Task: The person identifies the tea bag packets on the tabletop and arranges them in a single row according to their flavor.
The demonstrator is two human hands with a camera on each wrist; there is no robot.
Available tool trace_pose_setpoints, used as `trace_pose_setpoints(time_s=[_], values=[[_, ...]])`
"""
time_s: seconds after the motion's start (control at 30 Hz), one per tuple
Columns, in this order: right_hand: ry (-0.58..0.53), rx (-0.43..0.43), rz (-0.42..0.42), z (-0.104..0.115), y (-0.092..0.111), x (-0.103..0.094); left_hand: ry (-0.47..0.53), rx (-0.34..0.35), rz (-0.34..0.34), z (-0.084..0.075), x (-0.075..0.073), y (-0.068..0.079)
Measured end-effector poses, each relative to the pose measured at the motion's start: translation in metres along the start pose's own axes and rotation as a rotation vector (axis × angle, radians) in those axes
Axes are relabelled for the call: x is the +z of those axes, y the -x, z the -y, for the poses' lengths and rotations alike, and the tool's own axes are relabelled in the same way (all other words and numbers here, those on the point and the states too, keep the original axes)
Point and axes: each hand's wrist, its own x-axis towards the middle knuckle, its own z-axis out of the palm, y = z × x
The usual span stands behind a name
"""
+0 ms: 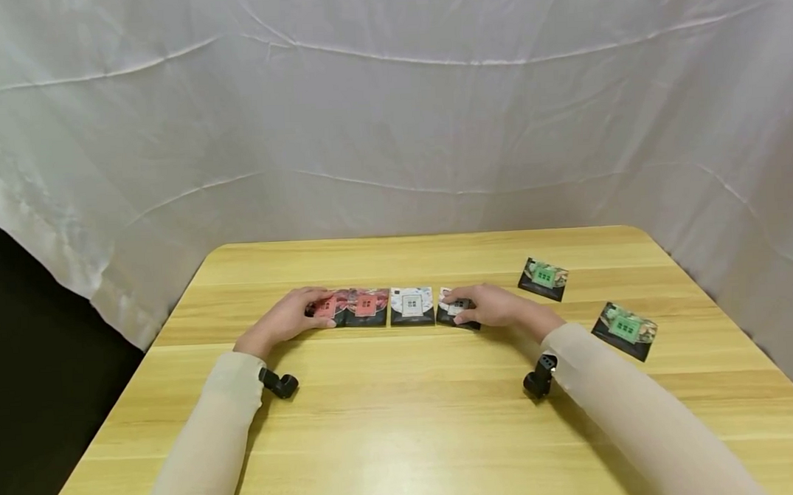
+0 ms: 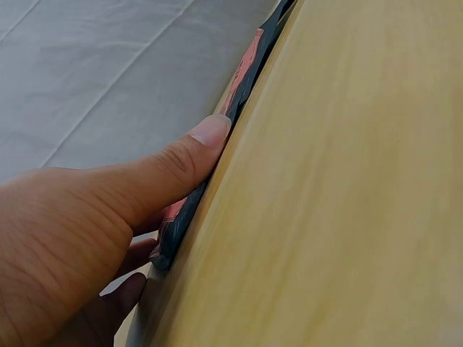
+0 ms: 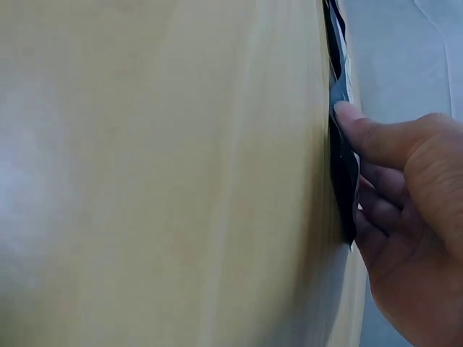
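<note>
In the head view several flat packets lie in a row across the table. At the left end, my left hand [image 1: 292,315] holds a red-and-black packet [image 1: 327,307] by its outer side, with the thumb [image 2: 211,131] on the near edge. A second red-and-black packet [image 1: 366,308] adjoins it on the right. Beside that lies a white-and-black packet [image 1: 412,307], face up. My right hand [image 1: 495,306] pinches another white-and-black packet [image 1: 458,316], slightly turned, a small gap from its neighbour. In the right wrist view, the thumb [image 3: 349,114] lies on this packet's dark edge, with the fingers behind it.
Two green-and-black packets lie tilted to the right of my right hand, one farther back [image 1: 542,279] and another packet [image 1: 624,330] nearer my right sleeve. The wooden table [image 1: 391,425] ends at a pale cloth [image 1: 398,129] hanging behind it.
</note>
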Motion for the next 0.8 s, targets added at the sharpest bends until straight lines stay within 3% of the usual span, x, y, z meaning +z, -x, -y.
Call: trace_pose_setpoints(time_s=[0.8], values=[[0.071,-0.107,-0.057,-0.012,-0.01,0.003,-0.018,-0.022,-0.007,-0.001,0.001,0.001]])
